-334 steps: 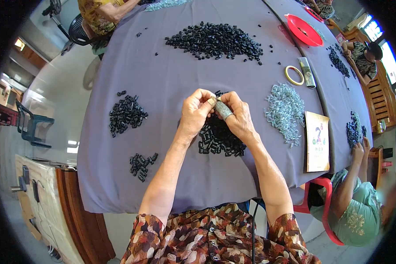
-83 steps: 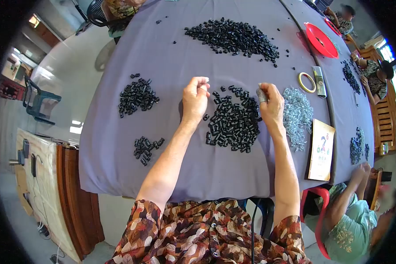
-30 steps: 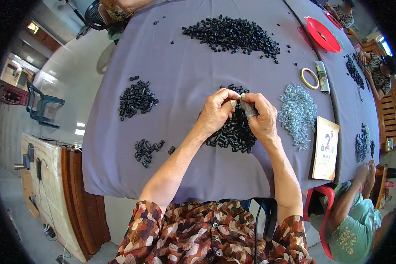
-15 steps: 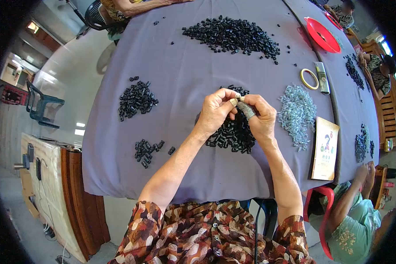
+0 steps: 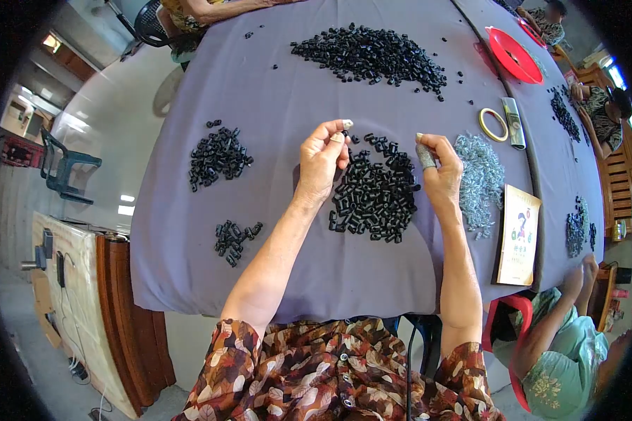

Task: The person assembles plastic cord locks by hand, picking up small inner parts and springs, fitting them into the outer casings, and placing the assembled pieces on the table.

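My left hand [image 5: 321, 160] is closed in a pinch over the table, with a small black plastic piece [image 5: 345, 132] between thumb and forefinger. A pale covering wraps that forefinger's tip. To the right, my right hand [image 5: 442, 172] has its thumb and fingers pressed together; whatever they hold, if anything, is too small to make out. Grey tape [image 5: 425, 156] wraps one of its fingers. Between the hands lies a pile of black plastic pieces [image 5: 376, 193]. Just beyond my right hand spreads a heap of small clear pieces [image 5: 481, 179].
More black pieces form a left pile [image 5: 218, 160], a smaller cluster [image 5: 233, 241] and a large far pile [image 5: 372, 59]. On the right are a booklet [image 5: 518, 238], a tape roll [image 5: 494, 125] and a red tray [image 5: 514, 56]. Other people sit around the table.
My hands were together over the black pile and have moved apart. The left went slightly left and up with a black piece; the right moved right, towards the clear pieces.
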`<action>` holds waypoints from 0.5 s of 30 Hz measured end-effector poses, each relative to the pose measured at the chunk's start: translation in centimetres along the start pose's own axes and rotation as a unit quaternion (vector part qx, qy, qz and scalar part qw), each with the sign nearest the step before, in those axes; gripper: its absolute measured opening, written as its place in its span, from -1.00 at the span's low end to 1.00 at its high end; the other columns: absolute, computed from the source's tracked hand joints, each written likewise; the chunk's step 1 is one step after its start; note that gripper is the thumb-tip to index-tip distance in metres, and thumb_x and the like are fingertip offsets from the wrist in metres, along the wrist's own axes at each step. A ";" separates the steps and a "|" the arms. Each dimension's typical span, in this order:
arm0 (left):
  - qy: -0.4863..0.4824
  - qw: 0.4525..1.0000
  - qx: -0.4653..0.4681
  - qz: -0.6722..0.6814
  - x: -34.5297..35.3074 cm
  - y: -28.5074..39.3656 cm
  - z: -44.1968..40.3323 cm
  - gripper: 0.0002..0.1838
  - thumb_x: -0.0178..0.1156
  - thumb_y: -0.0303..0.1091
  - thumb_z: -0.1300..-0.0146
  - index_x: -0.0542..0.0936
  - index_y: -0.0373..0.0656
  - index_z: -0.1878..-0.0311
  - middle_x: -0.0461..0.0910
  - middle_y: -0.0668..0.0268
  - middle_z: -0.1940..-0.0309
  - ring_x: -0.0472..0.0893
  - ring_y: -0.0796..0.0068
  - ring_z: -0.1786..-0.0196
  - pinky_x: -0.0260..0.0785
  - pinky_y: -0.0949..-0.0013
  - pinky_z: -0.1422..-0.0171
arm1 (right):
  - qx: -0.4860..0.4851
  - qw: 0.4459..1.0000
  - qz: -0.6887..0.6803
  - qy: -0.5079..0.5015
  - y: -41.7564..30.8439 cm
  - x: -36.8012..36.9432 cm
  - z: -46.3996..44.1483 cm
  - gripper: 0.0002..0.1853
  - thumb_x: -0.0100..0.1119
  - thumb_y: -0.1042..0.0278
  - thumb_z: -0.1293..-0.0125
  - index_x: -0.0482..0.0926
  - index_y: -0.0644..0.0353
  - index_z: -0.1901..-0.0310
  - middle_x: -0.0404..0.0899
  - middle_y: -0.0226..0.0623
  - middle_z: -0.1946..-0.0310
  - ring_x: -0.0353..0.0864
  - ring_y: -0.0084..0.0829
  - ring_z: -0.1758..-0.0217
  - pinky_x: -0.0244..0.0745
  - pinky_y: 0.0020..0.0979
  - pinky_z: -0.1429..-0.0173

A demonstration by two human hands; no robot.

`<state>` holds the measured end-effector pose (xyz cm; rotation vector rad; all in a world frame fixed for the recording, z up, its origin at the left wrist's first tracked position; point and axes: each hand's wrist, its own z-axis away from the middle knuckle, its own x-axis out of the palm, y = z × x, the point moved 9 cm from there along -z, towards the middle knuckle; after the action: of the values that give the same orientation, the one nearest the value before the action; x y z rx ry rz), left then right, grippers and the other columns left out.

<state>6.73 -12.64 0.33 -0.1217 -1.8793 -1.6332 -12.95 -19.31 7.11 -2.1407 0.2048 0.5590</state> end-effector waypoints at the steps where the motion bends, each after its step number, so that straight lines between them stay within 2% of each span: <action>1: 0.009 1.000 -0.001 0.005 -0.2 0.0 0.0 -0.83 -0.02 -0.47 -0.32 0.49 -0.24 0.08 0.43 0.35 0.39 0.37 0.73 0.48 0.28 0.64 0.46 | 0.001 1.000 0.007 -0.016 0.0 0.2 0.0 -0.77 0.03 0.69 -0.02 0.53 0.28 0.25 0.55 -0.22 0.31 0.57 -0.32 0.26 0.44 -0.43 0.12; 7: 0.041 0.999 0.003 0.023 -1.4 -0.4 -0.4 -0.84 -0.01 -0.49 -0.31 0.48 -0.25 0.09 0.45 0.33 0.39 0.41 0.70 0.47 0.31 0.61 0.46 | -0.053 0.993 0.056 -0.093 -1.0 1.9 0.5 -0.72 -0.01 0.71 0.08 0.53 0.27 0.28 0.52 -0.21 0.31 0.49 -0.14 0.18 0.39 -0.29 0.06; 13: 0.069 0.997 0.015 0.029 -2.2 -0.8 -0.6 -0.85 0.00 -0.50 -0.29 0.48 -0.27 0.11 0.45 0.32 0.40 0.41 0.69 0.49 0.31 0.62 0.47 | -0.090 0.986 0.088 -0.111 -2.1 3.2 0.9 -0.72 -0.01 0.70 0.10 0.54 0.23 0.30 0.49 -0.24 0.32 0.43 -0.17 0.20 0.37 -0.28 0.09; 15: 0.066 0.998 0.018 -0.007 -1.8 -0.7 -0.6 -0.85 0.00 -0.50 -0.29 0.48 -0.27 0.12 0.46 0.32 0.40 0.41 0.70 0.49 0.30 0.63 0.48 | -0.105 0.983 0.094 -0.115 -2.6 3.6 0.7 -0.70 -0.02 0.70 0.11 0.55 0.22 0.30 0.49 -0.24 0.32 0.42 -0.17 0.21 0.36 -0.27 0.10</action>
<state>8.10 -12.74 -1.16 0.0150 -1.8117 -1.5770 -9.06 -16.98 6.96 -2.2504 0.2273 0.9701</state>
